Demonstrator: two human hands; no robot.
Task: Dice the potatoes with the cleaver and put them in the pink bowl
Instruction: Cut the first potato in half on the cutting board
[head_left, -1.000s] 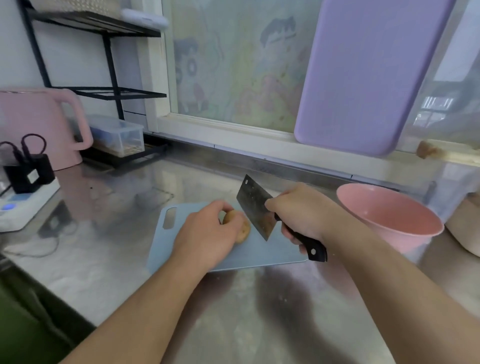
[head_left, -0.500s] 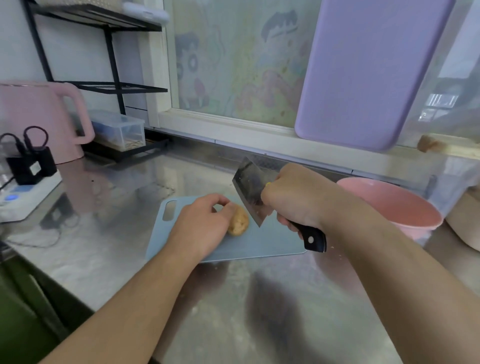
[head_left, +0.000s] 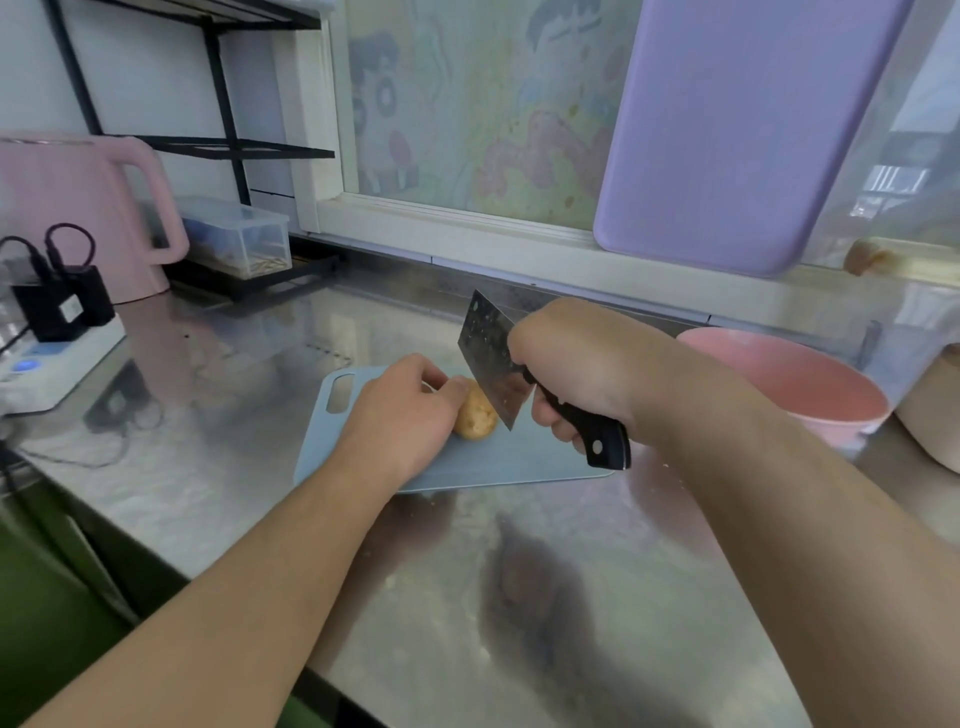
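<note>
A small brown potato lies on the light blue cutting board in the middle of the steel counter. My left hand holds the potato from its left side, fingers curled over it. My right hand grips the black handle of the cleaver. The blade stands tilted just right of the potato, its lower edge close to the potato's right end. The pink bowl stands right of the board, partly hidden behind my right forearm.
A pink kettle, a power strip with black plugs and a clear plastic box on a black rack stand at the left. A purple board leans against the window. A beige container sits at the far right.
The cleaver rose a little and then came back down beside the potato's right end. My left hand has stayed on the potato.
</note>
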